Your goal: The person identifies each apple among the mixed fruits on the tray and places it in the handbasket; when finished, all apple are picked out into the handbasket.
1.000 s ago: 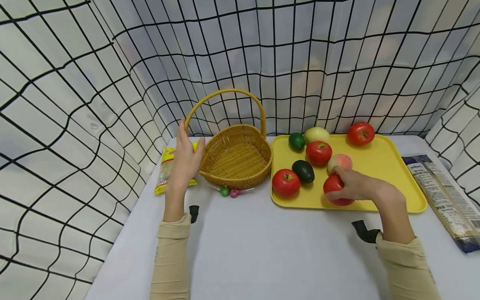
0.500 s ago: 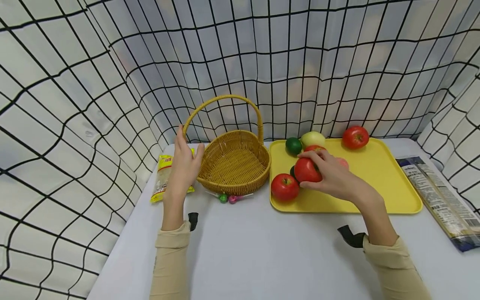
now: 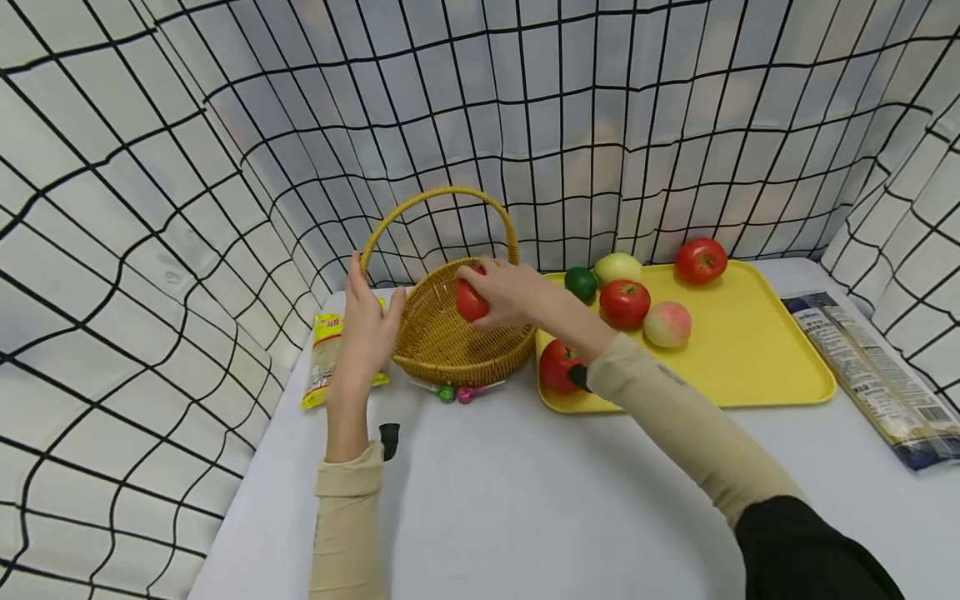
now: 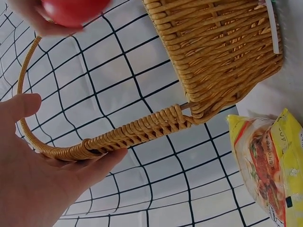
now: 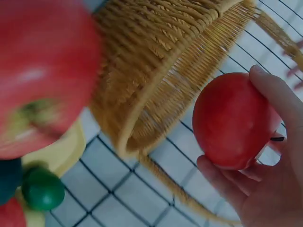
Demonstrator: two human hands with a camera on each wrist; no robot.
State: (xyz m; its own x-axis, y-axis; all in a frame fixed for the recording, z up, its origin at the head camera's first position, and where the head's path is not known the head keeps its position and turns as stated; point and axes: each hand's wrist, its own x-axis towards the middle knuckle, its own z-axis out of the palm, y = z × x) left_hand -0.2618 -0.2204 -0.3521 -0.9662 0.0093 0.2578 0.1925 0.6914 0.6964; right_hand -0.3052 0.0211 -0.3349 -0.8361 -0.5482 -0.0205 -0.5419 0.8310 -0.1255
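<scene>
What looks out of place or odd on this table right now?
Two lollipops lie loose on the table against the front of the basket, and a yellow packet sits askew behind the left hand. Nothing looks spilled or damaged.

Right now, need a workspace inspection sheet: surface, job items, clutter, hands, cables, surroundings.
Surface: white table, bare at the near side.
Job's things: red tomato held above the wicker basket; nothing seen inside the basket.
Yellow tray: three more tomatoes, a peach, a lime, a pale yellow-green fruit.
Clutter: yellow snack packet left of the basket, two lollipops in front of it, long noodle packet at right.
Hands: right hand grips the tomato; left hand rests straight fingers on the basket's handle.
Cables: nothing seen.
Surroundings: white cloth with black grid.
</scene>
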